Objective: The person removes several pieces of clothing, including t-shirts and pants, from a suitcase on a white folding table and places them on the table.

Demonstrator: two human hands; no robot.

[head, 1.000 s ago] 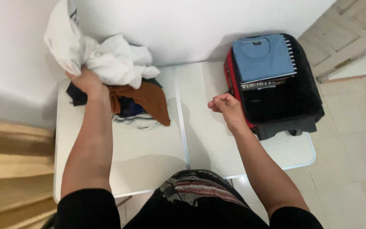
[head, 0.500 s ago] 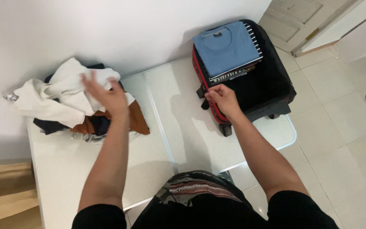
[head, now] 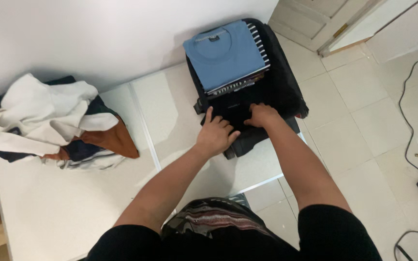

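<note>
Nothing is clasped: left hand (head: 215, 135) and right hand (head: 262, 116) are laid flat, fingers spread, on dark folded cloth (head: 235, 108) | inside open black fabric suitcase (head: 286, 87) | folded blue T-shirt (head: 226, 55) stacked behind.

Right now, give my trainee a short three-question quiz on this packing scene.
1. True or false: both hands rest in the open black suitcase.
2. What lies on top of the folded stack inside it? A) blue T-shirt B) white towel C) red jacket
3. Where is the loose clothes pile?

Key: 1. True; left hand and right hand press on dark fabric. 2. A, the blue T-shirt. 3. On the white table, left of the suitcase.
</note>
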